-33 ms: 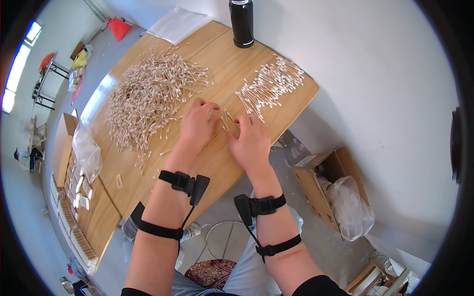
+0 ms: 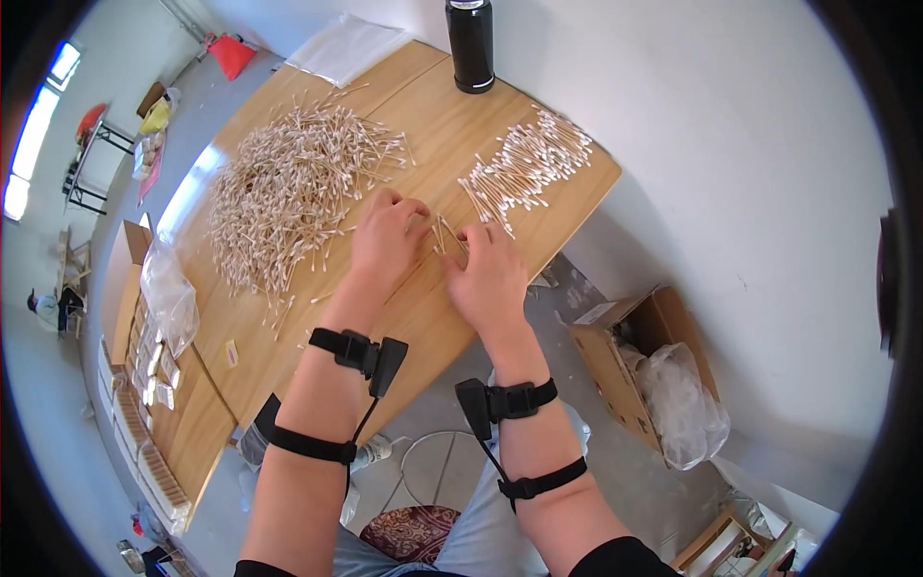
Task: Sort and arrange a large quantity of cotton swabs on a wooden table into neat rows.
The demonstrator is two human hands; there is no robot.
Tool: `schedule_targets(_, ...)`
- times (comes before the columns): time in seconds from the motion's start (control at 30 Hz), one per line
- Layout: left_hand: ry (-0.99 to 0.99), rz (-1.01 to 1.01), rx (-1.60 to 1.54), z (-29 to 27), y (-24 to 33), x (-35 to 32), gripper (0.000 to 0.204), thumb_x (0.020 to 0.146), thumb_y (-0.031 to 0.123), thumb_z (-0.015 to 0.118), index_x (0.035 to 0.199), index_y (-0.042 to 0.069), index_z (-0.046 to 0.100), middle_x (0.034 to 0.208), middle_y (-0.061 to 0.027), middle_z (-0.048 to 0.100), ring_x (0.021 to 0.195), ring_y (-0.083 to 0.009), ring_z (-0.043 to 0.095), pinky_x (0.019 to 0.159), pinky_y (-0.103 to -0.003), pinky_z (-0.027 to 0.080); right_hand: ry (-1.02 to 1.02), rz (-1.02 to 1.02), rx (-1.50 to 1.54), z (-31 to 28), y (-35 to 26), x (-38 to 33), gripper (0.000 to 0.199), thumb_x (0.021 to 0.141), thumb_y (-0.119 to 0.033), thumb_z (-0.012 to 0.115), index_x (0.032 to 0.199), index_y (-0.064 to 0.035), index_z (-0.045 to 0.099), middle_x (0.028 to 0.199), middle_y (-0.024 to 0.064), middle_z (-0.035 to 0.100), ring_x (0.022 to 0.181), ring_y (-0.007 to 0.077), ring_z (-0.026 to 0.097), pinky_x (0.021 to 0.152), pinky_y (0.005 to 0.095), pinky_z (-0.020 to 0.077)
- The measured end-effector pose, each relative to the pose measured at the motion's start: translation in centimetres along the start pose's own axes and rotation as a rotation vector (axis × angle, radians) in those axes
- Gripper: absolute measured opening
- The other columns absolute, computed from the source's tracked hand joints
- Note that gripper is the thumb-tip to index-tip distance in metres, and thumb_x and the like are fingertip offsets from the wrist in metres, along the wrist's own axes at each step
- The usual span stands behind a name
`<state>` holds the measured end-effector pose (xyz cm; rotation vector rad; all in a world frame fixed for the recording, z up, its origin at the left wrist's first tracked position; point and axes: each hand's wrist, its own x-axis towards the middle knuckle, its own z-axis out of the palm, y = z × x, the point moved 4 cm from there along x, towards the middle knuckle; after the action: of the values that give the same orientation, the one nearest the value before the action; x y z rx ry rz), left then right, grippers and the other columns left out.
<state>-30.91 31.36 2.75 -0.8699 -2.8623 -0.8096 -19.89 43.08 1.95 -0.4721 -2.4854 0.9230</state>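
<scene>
Sorting: both hands work at the middle of the pale wooden desk [image 2: 423,317], its grain smooth and its near edge curved.
Loose heap: a large tangled mound of white-tipped wooden cotton swabs [image 2: 288,192] covers the desk's left half, apparently still unsorted.
Aligned batch: a smaller, tidy row of swabs [image 2: 529,163] lies by the right edge, seemingly done.
Bottle: a black cylindrical flask [image 2: 470,43] stands at the far edge.
Left hand [image 2: 385,240]: fingers curled, pressing down.
Right hand [image 2: 488,274]: fingertips pinching a few thin swab sticks [image 2: 447,236] between the hands.
</scene>
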Motion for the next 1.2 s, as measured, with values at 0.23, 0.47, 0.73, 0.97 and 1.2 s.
schedule_targets(0.23, -0.050, 0.065, -0.020, 1.2, -1.6, 2.5, 0.012, 0.077, 0.014, 0.074, 0.084, 0.005, 0.070, 0.097, -0.0119, 0.061, 0.094, -0.0305, 0.059, 0.082, -0.039, 0.048, -0.022, 0.020, 0.017, 0.2, 0.6, 0.3, 0.028, 0.073, -0.016, 0.076, 0.096, -0.0090, 0.061, 0.095, 0.0093, 0.058, 0.092, 0.0312, 0.060, 0.074, 0.0419, 0.0501)
schedule_targets(0.47, 0.081, -0.455, -0.780, 0.4, -3.7, 3.2, 0.021, 0.091, 0.021, 0.067, 0.095, 0.001, 0.065, 0.083, -0.0007, 0.059, 0.075, -0.0111, 0.053, 0.071, -0.025, 0.044, -0.031, 0.063, 0.032, 0.1, 0.2, 0.4, 0.025, 0.076, -0.015, 0.074, 0.096, -0.0086, 0.061, 0.097, 0.0096, 0.058, 0.088, 0.0313, 0.061, 0.074, 0.0415, 0.0504)
schedule_targets(0.73, -0.135, -0.250, -1.080, -3.3, 2.2, -5.5, 0.002, 0.093, 0.009, 0.060, 0.091, 0.010, 0.059, 0.082, 0.0060, 0.053, 0.078, -0.0063, 0.047, 0.075, -0.020, 0.038, 0.135, 0.255, 0.226, -2.5, 3.0, 1.4, 0.021, 0.082, -0.014, 0.069, 0.100, -0.0084, 0.059, 0.103, 0.0105, 0.059, 0.077, 0.0302, 0.062, 0.070, 0.0400, 0.0508)
schedule_targets(0.97, -0.638, -0.010, -0.598, 0.2, 6.6, -24.0, 0.014, 0.090, 0.015, 0.063, 0.086, 0.002, 0.059, 0.088, -0.0109, 0.061, 0.080, -0.0265, 0.057, 0.072, -0.035, 0.047, 0.278, 0.427, 0.530, -4.2, 5.8, 1.5, 0.019, 0.084, -0.007, 0.066, 0.101, -0.0011, 0.061, 0.097, 0.0075, 0.059, 0.068, 0.0137, 0.053, 0.069, 0.0301, 0.0482)
schedule_targets(1.2, -0.704, -0.227, -0.599, -3.3, 4.4, -18.1, 0.024, 0.093, 0.026, 0.061, 0.098, 0.002, 0.064, 0.092, -0.0107, 0.066, 0.080, -0.0246, 0.060, 0.072, -0.036, 0.049, 0.200, 0.363, 0.492, -2.7, 5.8, 0.6, 0.017, 0.084, -0.005, 0.066, 0.100, -0.0019, 0.061, 0.097, 0.0085, 0.060, 0.067, 0.0147, 0.055, 0.068, 0.0299, 0.0484)
